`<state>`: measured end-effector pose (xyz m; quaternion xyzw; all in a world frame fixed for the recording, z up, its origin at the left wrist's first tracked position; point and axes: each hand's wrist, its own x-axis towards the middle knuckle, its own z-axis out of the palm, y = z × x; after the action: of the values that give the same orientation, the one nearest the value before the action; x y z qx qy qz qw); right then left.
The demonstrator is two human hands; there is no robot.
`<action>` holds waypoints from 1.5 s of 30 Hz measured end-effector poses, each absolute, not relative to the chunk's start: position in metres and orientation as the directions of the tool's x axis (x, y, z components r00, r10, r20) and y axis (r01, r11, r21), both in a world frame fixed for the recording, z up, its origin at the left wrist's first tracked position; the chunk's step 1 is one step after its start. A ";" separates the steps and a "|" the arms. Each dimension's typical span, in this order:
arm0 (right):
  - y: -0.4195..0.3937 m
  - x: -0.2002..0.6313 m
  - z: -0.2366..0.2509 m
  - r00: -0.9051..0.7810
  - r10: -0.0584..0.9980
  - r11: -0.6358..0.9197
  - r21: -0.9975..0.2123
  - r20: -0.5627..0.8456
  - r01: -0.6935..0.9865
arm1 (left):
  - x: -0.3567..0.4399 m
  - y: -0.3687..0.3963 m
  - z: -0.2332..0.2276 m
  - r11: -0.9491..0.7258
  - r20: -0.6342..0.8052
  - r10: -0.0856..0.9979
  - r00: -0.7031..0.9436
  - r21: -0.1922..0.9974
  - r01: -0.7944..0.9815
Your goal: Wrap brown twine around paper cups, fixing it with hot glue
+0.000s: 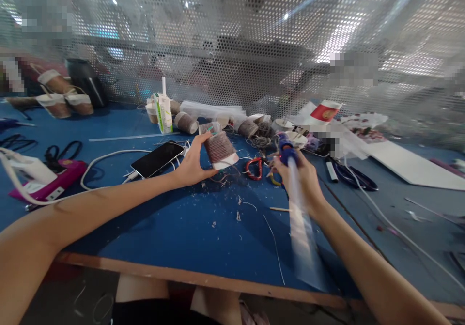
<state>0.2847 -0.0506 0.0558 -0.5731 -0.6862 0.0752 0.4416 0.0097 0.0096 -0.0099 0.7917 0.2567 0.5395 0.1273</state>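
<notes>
head view: my left hand [192, 166] grips brown thread-wrapped paper cup [219, 149], right hand [303, 179] grips blue glue gun [286, 151]; best keep cup steady, nozzle close.

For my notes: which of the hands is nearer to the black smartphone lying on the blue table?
Left hand, just right of the black smartphone; right hand is far right.
</notes>
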 end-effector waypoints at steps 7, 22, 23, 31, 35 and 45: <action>-0.071 0.256 0.066 -0.075 0.986 0.153 -0.985 0.147 0.080 | 0.009 0.004 -0.004 -0.844 0.826 0.504 0.252 0.409 0.348; -0.083 0.251 0.054 -0.146 0.897 0.431 -0.749 0.418 0.503 | 0.014 -0.001 -0.002 -0.869 0.851 0.434 0.295 0.309 0.385; -0.083 0.250 0.054 -0.152 0.898 0.430 -0.747 0.413 0.507 | 0.014 0.000 -0.002 -0.869 0.854 0.432 0.290 0.307 0.389; -0.086 0.245 0.060 -0.168 0.920 0.390 -0.785 0.355 0.481 | 0.013 0.000 -0.003 -0.866 0.854 0.433 0.289 0.304 0.397; -0.082 0.249 0.054 -0.181 0.910 0.413 -0.764 0.374 0.495 | 0.013 0.000 -0.003 -0.860 0.847 0.443 0.293 0.310 0.404; -0.083 0.247 0.056 -0.195 0.893 0.443 -0.716 0.405 0.540 | 0.013 -0.001 -0.003 -0.877 0.862 0.410 0.299 0.282 0.390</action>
<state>0.2473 -0.0828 0.0557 -0.4825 -0.7425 0.2143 0.4122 0.0127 -0.0006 -0.0030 0.8060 0.2483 0.5373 0.0091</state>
